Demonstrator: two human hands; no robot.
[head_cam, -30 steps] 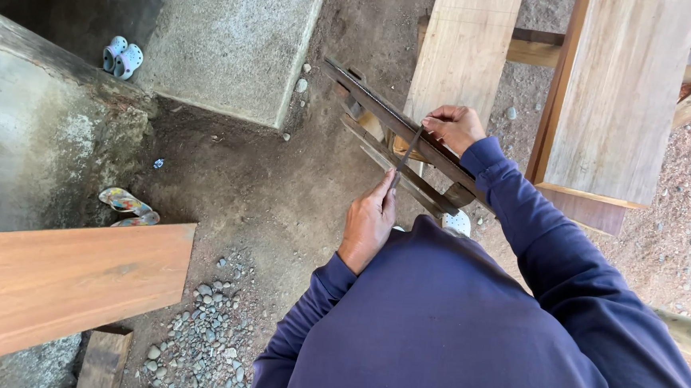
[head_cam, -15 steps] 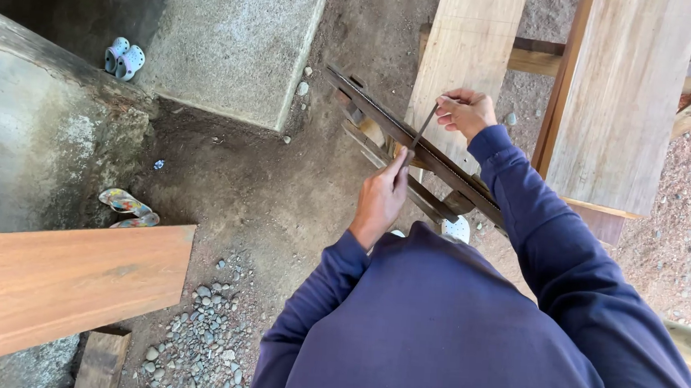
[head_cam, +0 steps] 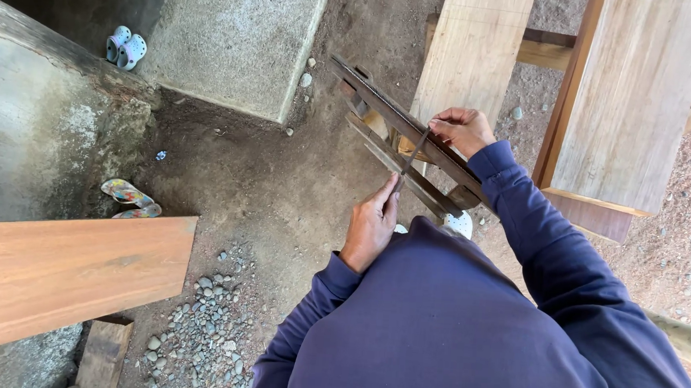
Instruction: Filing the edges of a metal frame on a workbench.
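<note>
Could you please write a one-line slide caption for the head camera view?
Both hands, left hand and right hand, hold a thin file across a saw blade clamped in a wooden frame, above dirt ground.

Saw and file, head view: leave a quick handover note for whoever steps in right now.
Left hand: fingers grip the near end of the thin file.
Right hand: fingers pinch the far end of the file, resting on the saw blade.
Saw: long toothed blade clamped between dark wooden strips, slanting over the dirt ground, beside the pale planks.
Done: file is set across the blade's toothed edge, about midway along.
Left: how many teeth are already filed cannot be told from here.
</note>
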